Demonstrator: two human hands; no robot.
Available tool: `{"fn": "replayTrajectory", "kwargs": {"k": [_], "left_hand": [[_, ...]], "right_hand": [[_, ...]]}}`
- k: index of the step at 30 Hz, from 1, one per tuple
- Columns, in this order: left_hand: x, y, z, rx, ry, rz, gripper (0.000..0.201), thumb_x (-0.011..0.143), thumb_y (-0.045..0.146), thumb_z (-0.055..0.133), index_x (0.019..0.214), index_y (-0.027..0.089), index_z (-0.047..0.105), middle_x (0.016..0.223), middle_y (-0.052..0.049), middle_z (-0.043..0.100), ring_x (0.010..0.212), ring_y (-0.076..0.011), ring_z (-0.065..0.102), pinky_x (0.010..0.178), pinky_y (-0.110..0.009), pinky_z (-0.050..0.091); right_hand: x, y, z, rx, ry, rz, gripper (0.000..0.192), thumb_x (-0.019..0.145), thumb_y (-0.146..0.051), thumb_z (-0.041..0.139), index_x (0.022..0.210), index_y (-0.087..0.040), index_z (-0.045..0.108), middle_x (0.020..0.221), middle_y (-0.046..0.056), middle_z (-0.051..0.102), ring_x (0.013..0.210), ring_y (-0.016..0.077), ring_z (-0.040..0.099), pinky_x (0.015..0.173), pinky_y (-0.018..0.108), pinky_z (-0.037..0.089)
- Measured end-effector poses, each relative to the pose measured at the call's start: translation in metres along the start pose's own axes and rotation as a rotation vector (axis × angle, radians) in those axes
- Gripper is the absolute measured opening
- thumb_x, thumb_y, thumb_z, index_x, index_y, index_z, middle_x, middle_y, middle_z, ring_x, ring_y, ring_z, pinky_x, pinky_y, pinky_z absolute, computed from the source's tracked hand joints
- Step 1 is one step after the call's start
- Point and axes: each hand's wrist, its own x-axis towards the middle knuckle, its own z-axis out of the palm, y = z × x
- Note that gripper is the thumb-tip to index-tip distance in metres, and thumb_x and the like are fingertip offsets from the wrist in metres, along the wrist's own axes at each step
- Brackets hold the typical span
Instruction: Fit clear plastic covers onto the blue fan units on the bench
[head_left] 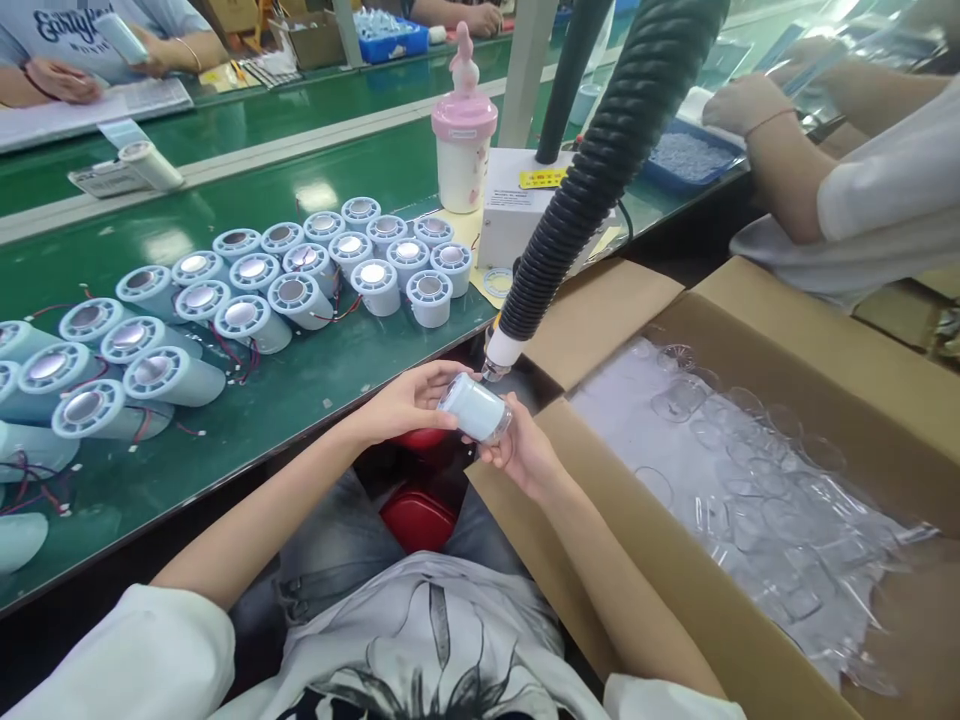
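A pale blue cylindrical housing (472, 408) with a clear cap at one end lies sideways between both my hands, just below the white nozzle (501, 352) of a black ribbed hose (600, 170). My left hand (405, 400) grips its left end from above. My right hand (517, 448) holds the capped right end from below. Both hands hover over my lap, in front of the table edge.
Several pale blue cylinders (300, 290) with red wires cover the green table (315, 385). A cardboard box (660, 560) of clear plastic caps (750, 470) stands to my right. Behind the cylinders stand a pink-lidded bottle (463, 130) and a white box (517, 205). Other people's arms work at the far right and top left.
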Motion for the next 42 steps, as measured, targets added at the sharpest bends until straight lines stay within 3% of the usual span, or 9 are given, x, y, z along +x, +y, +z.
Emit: {"fn": "replayTrajectory", "kwargs": {"k": [7, 11, 14, 18, 23, 30, 33, 37, 42], "left_hand": [[0.000, 0.001, -0.002, 0.039, -0.125, 0.069, 0.063, 0.062, 0.010, 0.080, 0.119, 0.023, 0.056, 0.134, -0.011, 0.055, 0.119, -0.0215, 0.055, 0.095, -0.032, 0.047], [-0.008, 0.002, 0.000, 0.025, -0.164, 0.121, 0.067, 0.059, 0.004, 0.080, 0.118, 0.023, 0.056, 0.137, -0.012, 0.053, 0.124, -0.0230, 0.052, 0.099, -0.035, 0.046], [-0.014, 0.001, 0.000, 0.004, -0.159, 0.144, 0.066, 0.058, 0.002, 0.080, 0.115, 0.023, 0.057, 0.135, -0.012, 0.054, 0.126, -0.0234, 0.051, 0.102, -0.037, 0.043], [-0.015, 0.001, -0.001, -0.018, -0.114, 0.059, 0.071, 0.062, 0.008, 0.080, 0.125, 0.025, 0.052, 0.137, -0.013, 0.052, 0.119, -0.0245, 0.055, 0.090, -0.034, 0.051], [-0.004, 0.004, 0.000, 0.027, -0.054, 0.026, 0.053, 0.067, 0.015, 0.079, 0.116, 0.019, 0.059, 0.127, -0.011, 0.058, 0.110, -0.0203, 0.060, 0.092, -0.032, 0.050], [0.012, 0.001, 0.000, 0.024, -0.046, 0.042, 0.055, 0.066, 0.017, 0.079, 0.117, 0.017, 0.059, 0.124, -0.011, 0.061, 0.104, -0.0194, 0.062, 0.089, -0.030, 0.051], [0.003, 0.003, 0.002, 0.049, -0.053, 0.064, 0.055, 0.065, 0.016, 0.080, 0.116, 0.018, 0.059, 0.126, -0.012, 0.059, 0.108, -0.0217, 0.061, 0.088, -0.032, 0.052], [-0.022, 0.007, 0.010, 0.064, -0.086, 0.125, 0.062, 0.064, 0.011, 0.080, 0.121, 0.020, 0.057, 0.131, -0.014, 0.056, 0.116, -0.0242, 0.058, 0.093, -0.034, 0.052], [-0.048, 0.011, 0.017, 0.153, -0.082, 0.206, 0.067, 0.065, 0.010, 0.079, 0.125, 0.024, 0.055, 0.135, -0.012, 0.054, 0.121, -0.0247, 0.055, 0.098, -0.035, 0.049]], "right_hand": [[-0.006, 0.008, -0.003, -0.103, 0.011, -0.202, 0.041, 0.084, -0.059, 0.049, 0.090, -0.019, 0.049, 0.064, 0.000, 0.064, 0.043, 0.0118, 0.059, 0.037, 0.018, 0.043], [-0.019, 0.007, -0.005, -0.204, 0.010, -0.331, 0.045, 0.075, -0.058, 0.064, 0.097, -0.021, 0.050, 0.072, -0.001, 0.063, 0.055, 0.0139, 0.062, 0.050, 0.024, 0.050], [-0.026, 0.005, -0.006, -0.425, 0.002, -0.539, 0.037, 0.081, -0.049, 0.063, 0.103, -0.022, 0.053, 0.087, 0.001, 0.063, 0.070, 0.0141, 0.061, 0.061, 0.026, 0.051], [-0.024, 0.008, -0.010, -0.590, -0.012, -0.724, 0.028, 0.086, -0.041, 0.059, 0.108, -0.024, 0.051, 0.099, 0.004, 0.060, 0.086, 0.0167, 0.060, 0.072, 0.029, 0.053], [-0.014, 0.014, -0.019, -0.615, 0.000, -0.755, 0.031, 0.086, -0.038, 0.061, 0.111, -0.025, 0.049, 0.110, 0.006, 0.056, 0.092, 0.0186, 0.059, 0.080, 0.034, 0.053], [-0.009, 0.006, -0.025, -0.592, 0.006, -0.776, 0.030, 0.087, -0.040, 0.059, 0.110, -0.025, 0.048, 0.106, 0.006, 0.057, 0.083, 0.0171, 0.061, 0.068, 0.031, 0.056], [-0.015, 0.004, -0.026, -0.633, -0.018, -0.795, 0.029, 0.086, -0.036, 0.061, 0.111, -0.025, 0.050, 0.111, 0.006, 0.058, 0.089, 0.0182, 0.062, 0.076, 0.033, 0.056], [-0.029, 0.005, -0.024, -0.813, -0.102, -0.878, 0.033, 0.087, -0.028, 0.061, 0.117, -0.026, 0.050, 0.122, 0.008, 0.057, 0.115, 0.0232, 0.055, 0.094, 0.039, 0.049], [-0.046, 0.006, -0.015, -0.840, -0.157, -0.839, 0.033, 0.088, -0.030, 0.061, 0.118, -0.025, 0.049, 0.123, 0.009, 0.057, 0.116, 0.0251, 0.055, 0.092, 0.039, 0.050]]}}
